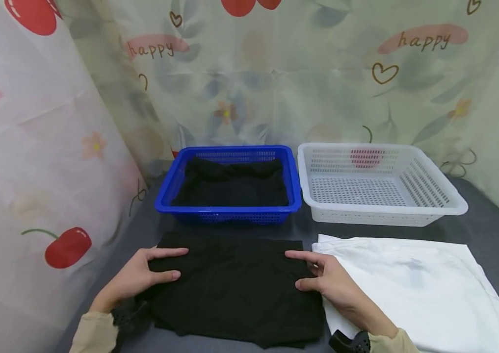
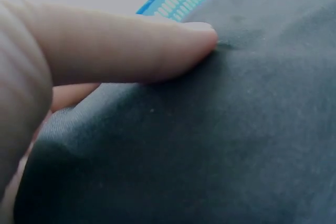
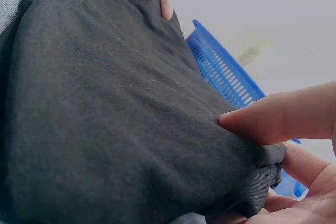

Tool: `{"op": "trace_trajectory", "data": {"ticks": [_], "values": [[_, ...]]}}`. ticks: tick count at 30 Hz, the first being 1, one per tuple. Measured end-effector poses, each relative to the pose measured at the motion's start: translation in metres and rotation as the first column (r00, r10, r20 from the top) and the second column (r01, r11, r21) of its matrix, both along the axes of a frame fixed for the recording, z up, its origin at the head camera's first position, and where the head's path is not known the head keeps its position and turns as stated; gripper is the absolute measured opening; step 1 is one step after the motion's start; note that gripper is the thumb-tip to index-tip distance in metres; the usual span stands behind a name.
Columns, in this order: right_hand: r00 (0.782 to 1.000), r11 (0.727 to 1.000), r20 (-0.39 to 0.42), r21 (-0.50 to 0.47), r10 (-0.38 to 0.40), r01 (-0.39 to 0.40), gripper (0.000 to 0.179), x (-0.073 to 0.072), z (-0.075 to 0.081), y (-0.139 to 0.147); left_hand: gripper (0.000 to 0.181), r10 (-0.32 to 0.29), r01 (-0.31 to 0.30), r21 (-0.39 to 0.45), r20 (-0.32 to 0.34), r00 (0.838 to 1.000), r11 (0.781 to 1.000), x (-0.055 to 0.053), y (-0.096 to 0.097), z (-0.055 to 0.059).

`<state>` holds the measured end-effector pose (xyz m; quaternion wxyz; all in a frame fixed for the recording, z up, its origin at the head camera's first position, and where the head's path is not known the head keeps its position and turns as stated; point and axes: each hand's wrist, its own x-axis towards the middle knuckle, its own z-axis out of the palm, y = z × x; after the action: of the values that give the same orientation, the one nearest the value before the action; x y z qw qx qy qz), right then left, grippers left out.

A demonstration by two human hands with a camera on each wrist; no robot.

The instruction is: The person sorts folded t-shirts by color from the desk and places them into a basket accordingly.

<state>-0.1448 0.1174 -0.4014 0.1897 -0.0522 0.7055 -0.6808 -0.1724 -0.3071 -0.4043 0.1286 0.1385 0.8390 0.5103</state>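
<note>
My left hand [image 1: 139, 272] gripped the left edge of a black cloth [image 1: 236, 289], thumb on top and other fingers tucked beneath. My right hand [image 1: 330, 284] pinched the opposite edge: the right wrist view showed its thumb on the upper face and fingers curled under the fold. The cloth lay between my hands, spread across the lower middle of the frame, a little rumpled. Pale sleeves [image 1: 94, 333] covered my forearms at the bottom.

Just beside my right hand, in the lower right, a white cloth [image 1: 426, 284] lay spread out, partly behind my forearm. Beyond the black cloth, at centre left, stood a blue basket [image 1: 231, 210] with another dark cloth [image 1: 236, 189] inside. Next to it, at centre right, was a white basket [image 1: 386, 209] with slotted walls. All of it sat on a dark grey table [image 1: 489, 230]. A curtain [image 1: 275, 98] printed with hearts, flowers and the word "happy" filled the top of the frame.
</note>
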Motion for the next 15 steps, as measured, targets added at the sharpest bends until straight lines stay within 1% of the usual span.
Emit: {"op": "trace_trajectory", "data": {"ticks": [5, 9, 15], "values": [[1.0, 0.999, 0.013, -0.023, -0.022, 0.022, 0.063, 0.0, 0.0, 0.003, 0.047, 0.005, -0.005, 0.004, -0.015, 1.0, 1.0, 0.0, 0.003, 0.0], [0.999, 0.999, 0.004, -0.028, -0.039, 0.039, 0.064, 0.001, 0.001, 0.007, 0.048, 0.003, -0.003, 0.001, -0.036, 0.999, 1.0, 0.003, 0.005, 0.002], [0.999, 0.999, -0.024, -0.025, -0.032, 0.032, 0.063, 0.001, 0.005, 0.012, 0.048, 0.004, -0.004, 0.026, -0.019, 1.0, 1.0, 0.005, 0.006, 0.004]]}}
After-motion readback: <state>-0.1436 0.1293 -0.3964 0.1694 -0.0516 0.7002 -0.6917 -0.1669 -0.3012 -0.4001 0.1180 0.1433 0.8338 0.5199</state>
